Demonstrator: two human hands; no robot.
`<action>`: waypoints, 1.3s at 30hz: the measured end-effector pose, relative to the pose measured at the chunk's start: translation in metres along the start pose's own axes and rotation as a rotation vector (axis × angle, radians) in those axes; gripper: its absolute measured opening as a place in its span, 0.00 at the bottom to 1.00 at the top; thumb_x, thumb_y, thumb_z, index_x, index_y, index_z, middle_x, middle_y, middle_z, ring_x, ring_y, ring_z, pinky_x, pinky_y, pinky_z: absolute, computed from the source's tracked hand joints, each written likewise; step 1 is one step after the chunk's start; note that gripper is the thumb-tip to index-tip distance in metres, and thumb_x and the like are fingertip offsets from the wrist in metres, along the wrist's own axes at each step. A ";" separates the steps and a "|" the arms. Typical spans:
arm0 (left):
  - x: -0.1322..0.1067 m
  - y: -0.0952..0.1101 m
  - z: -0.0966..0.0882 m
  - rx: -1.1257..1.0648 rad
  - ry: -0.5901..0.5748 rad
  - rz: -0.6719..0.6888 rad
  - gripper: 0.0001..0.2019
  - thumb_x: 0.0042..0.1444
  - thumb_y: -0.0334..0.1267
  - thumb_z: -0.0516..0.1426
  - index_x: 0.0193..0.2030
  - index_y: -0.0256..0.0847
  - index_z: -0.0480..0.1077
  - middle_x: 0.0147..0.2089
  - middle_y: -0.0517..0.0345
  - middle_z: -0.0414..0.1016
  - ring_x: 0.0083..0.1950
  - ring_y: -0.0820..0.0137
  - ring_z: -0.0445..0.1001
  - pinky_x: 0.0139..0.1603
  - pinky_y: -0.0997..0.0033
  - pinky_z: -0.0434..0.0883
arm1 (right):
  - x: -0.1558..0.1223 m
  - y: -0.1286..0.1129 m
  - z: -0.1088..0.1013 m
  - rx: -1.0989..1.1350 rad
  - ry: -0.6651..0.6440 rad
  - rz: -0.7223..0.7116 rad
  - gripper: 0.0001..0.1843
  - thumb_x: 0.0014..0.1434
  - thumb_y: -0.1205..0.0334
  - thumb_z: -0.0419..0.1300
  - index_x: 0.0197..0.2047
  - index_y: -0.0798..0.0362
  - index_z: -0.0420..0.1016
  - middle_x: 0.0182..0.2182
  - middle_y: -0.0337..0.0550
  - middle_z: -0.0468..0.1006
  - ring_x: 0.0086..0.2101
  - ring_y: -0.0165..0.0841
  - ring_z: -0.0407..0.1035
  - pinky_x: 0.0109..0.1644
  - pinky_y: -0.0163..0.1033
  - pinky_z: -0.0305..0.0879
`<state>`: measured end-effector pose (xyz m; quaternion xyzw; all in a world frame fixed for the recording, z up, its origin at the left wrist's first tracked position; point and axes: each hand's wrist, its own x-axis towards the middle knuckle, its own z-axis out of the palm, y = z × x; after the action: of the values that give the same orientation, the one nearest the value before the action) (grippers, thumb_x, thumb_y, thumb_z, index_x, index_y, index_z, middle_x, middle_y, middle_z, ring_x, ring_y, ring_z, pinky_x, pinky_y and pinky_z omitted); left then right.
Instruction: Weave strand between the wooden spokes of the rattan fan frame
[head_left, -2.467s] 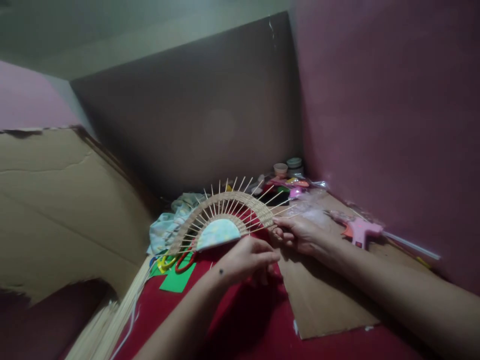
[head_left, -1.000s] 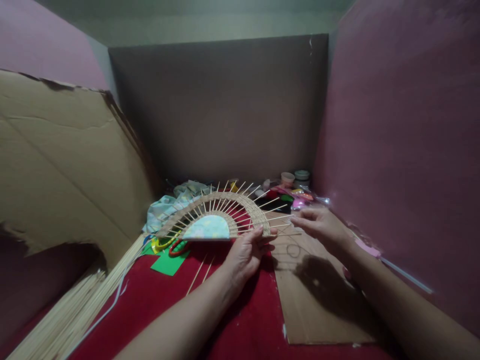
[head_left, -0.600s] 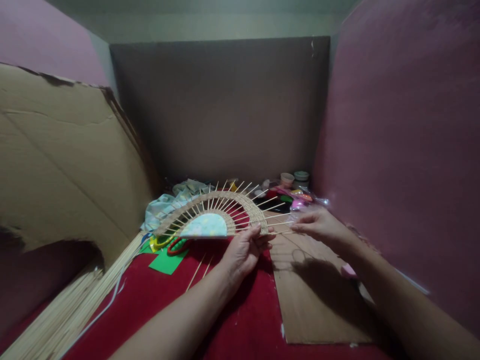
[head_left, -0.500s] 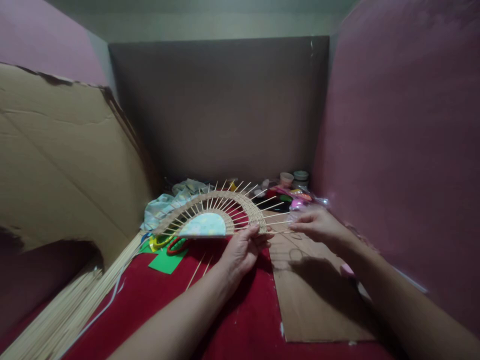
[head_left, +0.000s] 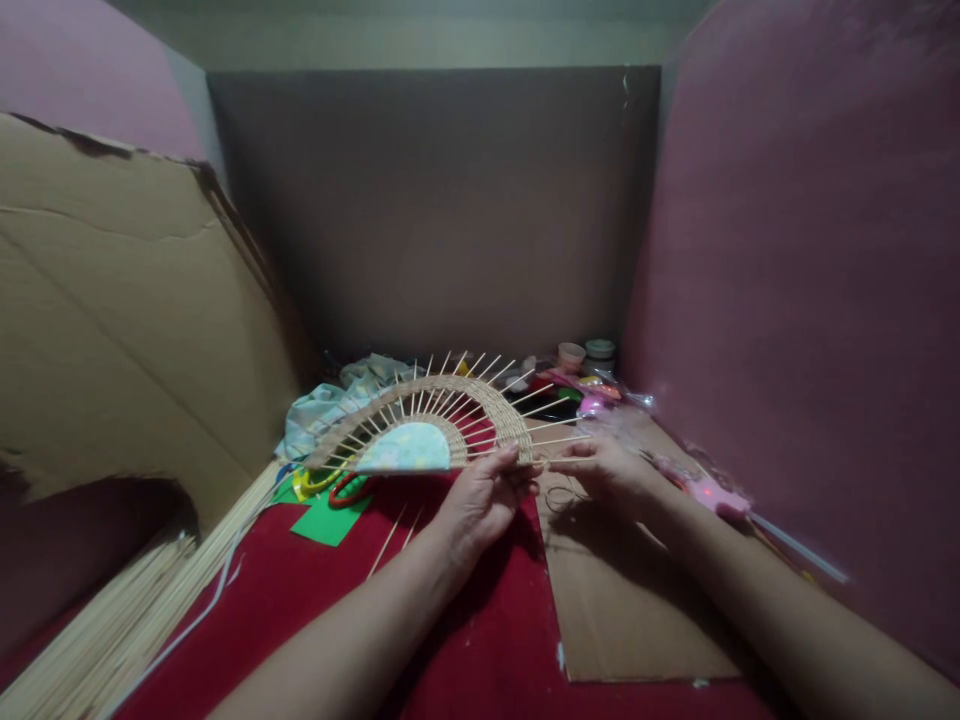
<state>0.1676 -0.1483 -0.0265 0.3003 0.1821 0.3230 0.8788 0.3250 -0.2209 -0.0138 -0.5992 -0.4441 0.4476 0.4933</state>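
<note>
A half-round woven piece [head_left: 431, 415] of radiating wooden sticks, a band of tan cord and a pale patterned half-disc at its centre is held tilted above the red cloth. My left hand [head_left: 480, 500] grips its lower right edge, fingers closed on the sticks. My right hand [head_left: 611, 468] is just to the right, fingertips pinched at the loose tan cord [head_left: 561, 490] by the end stick. The cord trails in a loop onto a cardboard sheet [head_left: 630, 600].
A pink glue gun [head_left: 709, 492] lies at the right by the pink wall. Small pots [head_left: 586, 352] and coloured scraps fill the back corner. Scissors [head_left: 337, 485], green paper [head_left: 326, 520] and crumpled cloth [head_left: 322, 415] lie left. A bundle of thin sticks [head_left: 127, 630] runs along the lower left.
My right hand has come in from the right, closing on the cord at the piece's right end. My left hand has kept its grip; the view has steadied and dropped slightly.
</note>
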 end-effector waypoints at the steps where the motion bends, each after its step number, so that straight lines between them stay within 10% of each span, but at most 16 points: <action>1: -0.001 0.000 0.000 0.000 -0.002 -0.006 0.04 0.54 0.28 0.54 0.29 0.35 0.68 0.27 0.53 0.75 0.29 0.68 0.75 0.29 0.70 0.68 | 0.001 0.000 0.001 -0.011 0.013 -0.002 0.16 0.42 0.53 0.66 0.25 0.56 0.70 0.11 0.28 0.55 0.15 0.20 0.44 0.19 0.33 0.35; 15: -0.012 -0.008 0.010 0.026 0.007 -0.030 0.04 0.53 0.27 0.54 0.30 0.33 0.69 0.35 0.45 0.77 0.37 0.61 0.77 0.37 0.64 0.70 | 0.001 -0.006 0.005 0.157 0.089 -0.018 0.17 0.41 0.56 0.68 0.32 0.58 0.73 0.25 0.42 0.73 0.22 0.25 0.62 0.24 0.32 0.53; 25: -0.017 -0.008 0.011 0.013 0.034 -0.086 0.04 0.54 0.28 0.54 0.29 0.34 0.67 0.34 0.46 0.77 0.35 0.62 0.77 0.38 0.64 0.67 | 0.006 -0.001 -0.012 -0.109 0.058 -0.032 0.16 0.40 0.52 0.67 0.26 0.56 0.73 0.19 0.39 0.70 0.20 0.26 0.59 0.22 0.33 0.50; 32: -0.019 -0.006 0.009 0.029 0.069 -0.065 0.04 0.53 0.28 0.55 0.28 0.36 0.66 0.33 0.48 0.76 0.36 0.62 0.76 0.37 0.65 0.66 | -0.006 -0.023 -0.031 -0.486 0.240 -0.310 0.13 0.45 0.54 0.62 0.19 0.55 0.71 0.18 0.37 0.65 0.23 0.28 0.58 0.28 0.35 0.53; 39: -0.016 -0.008 0.004 0.044 0.048 -0.067 0.02 0.51 0.29 0.57 0.30 0.35 0.67 0.32 0.49 0.76 0.35 0.63 0.76 0.38 0.65 0.65 | -0.009 -0.022 -0.062 -0.361 0.103 -0.249 0.14 0.44 0.53 0.64 0.20 0.54 0.68 0.17 0.34 0.62 0.21 0.25 0.53 0.25 0.34 0.48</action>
<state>0.1618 -0.1655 -0.0272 0.3057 0.2201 0.2961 0.8777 0.3817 -0.2392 0.0160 -0.6405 -0.5616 0.2653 0.4517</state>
